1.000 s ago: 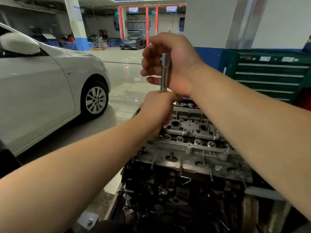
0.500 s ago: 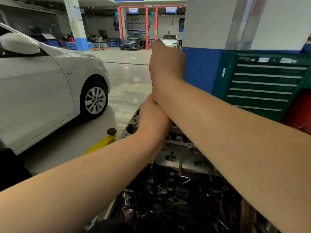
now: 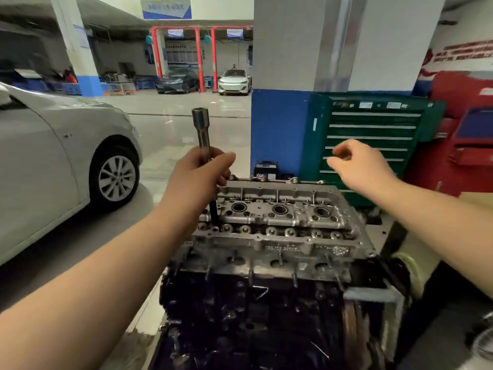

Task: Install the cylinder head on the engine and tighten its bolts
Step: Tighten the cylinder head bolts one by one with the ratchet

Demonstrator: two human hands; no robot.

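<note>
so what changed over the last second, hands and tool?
The right hand has let go of the top of the long socket tool and moved off to the right, now holding nothing. The left hand keeps its grip on the tool shaft, whose tip stays down in the cylinder head. The head camera also shifted right. Cylinder head and green tool cabinet are unmoved.
</note>
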